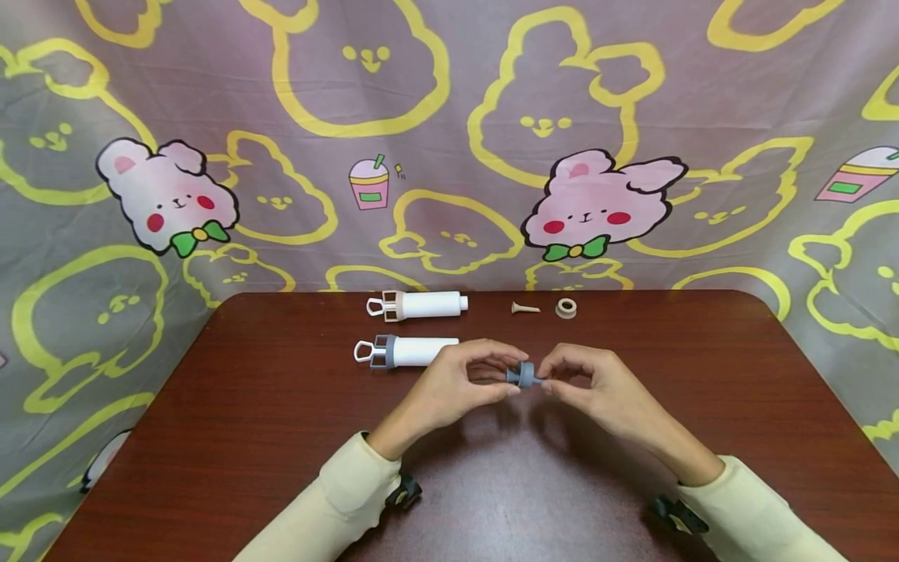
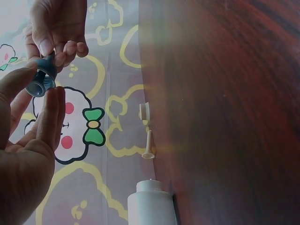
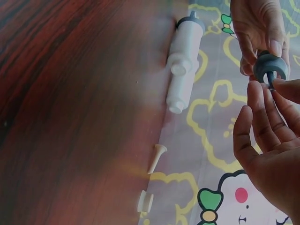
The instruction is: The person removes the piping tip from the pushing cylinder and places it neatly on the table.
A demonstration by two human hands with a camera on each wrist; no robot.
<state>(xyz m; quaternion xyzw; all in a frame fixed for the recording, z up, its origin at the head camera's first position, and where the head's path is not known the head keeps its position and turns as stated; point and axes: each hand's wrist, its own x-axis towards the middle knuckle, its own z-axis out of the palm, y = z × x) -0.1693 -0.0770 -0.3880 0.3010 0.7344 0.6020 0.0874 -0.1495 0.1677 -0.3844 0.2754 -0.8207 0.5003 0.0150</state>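
Note:
Between both hands, above the table, is a grey-blue ring cap [image 1: 526, 374] with a flared nozzle [image 2: 35, 88] of the same colour passing through it. My left hand [image 1: 460, 382] pinches the cap between thumb and fingers from the left. From the other side, my right hand [image 1: 604, 382] pinches the thin stem [image 3: 270, 78] of the nozzle with thumb and fingertips. The nozzle's wide end points left, toward the left palm. Behind the left hand lies a white tube [image 1: 424, 352] with a grey collar and a white loop handle, its right end close to that hand.
Farther back lies a second white tube [image 1: 431, 304] with a beige collar and loop handle. To its right are a beige flared nozzle [image 1: 525, 308] and a beige ring cap [image 1: 565, 309], near the table's [image 1: 281, 468] back edge. A patterned curtain [image 1: 449, 156] hangs behind.

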